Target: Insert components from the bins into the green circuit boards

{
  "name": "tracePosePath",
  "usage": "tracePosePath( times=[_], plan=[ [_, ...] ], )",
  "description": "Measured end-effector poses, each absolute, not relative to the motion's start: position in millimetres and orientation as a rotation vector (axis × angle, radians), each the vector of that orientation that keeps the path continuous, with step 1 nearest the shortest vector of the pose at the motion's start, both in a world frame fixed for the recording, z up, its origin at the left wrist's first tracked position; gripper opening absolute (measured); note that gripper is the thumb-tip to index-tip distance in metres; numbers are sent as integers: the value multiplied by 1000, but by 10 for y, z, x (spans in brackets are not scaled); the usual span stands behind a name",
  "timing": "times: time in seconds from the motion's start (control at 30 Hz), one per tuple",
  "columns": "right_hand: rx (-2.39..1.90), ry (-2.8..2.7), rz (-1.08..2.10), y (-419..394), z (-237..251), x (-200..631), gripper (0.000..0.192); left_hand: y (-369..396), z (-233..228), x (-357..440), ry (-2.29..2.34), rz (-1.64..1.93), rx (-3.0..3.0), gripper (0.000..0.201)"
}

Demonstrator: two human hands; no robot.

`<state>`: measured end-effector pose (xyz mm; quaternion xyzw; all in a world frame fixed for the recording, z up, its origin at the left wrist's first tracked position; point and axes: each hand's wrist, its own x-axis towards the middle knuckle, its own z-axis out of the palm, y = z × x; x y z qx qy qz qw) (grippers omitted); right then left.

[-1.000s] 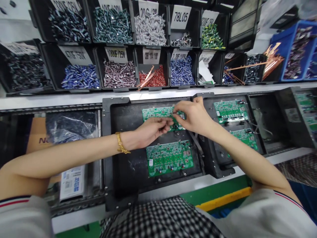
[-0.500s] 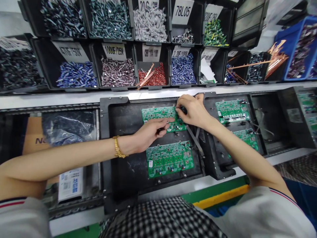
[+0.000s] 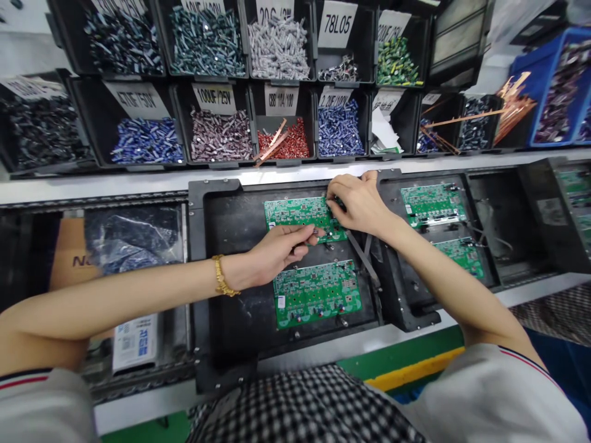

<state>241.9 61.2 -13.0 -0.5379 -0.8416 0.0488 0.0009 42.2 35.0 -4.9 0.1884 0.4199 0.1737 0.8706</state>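
Both hands work over the upper circuit board, which lies flat in the far half of a black carrier tray on the bench. The right hand sits on that board's right end, its grip pressed together at the fingertips against the top right corner; whatever small part it pinches is hidden under the fingers. The left hand rests just nearer the person, at the board's lower edge, fingers curled with thumb and forefinger closed; whether anything is between them cannot be told. A gold bracelet circles the left wrist. Just below the left hand lies a second green board in the same tray. Right of the right hand, a neighbouring tray holds two more boards. Beyond both hands, rows of black bins hold loose components, the red ones straight ahead.
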Motion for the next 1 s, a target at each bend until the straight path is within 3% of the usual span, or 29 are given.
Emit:
tracePosePath(
  times=[0.23,0.37,0.53,0.83,1.0],
  plan=[
    [-1730,-2774,-77,594,-122,2325,23,354,-56,412,927,339,336,31],
    [-1751,-2621,70,449,-21,2282,24,323,-59,417,955,344,350,34],
    [-1553,-2381,555,5,259,2166,15,174,13,509,901,363,448,36],
    [-1562,-2681,460,-472,184,2406,19,-58,-15,446,927,267,554,17],
    [-1553,-2760,428,-487,50,2450,21,-11,-119,379,902,358,801,30]
  ],
)
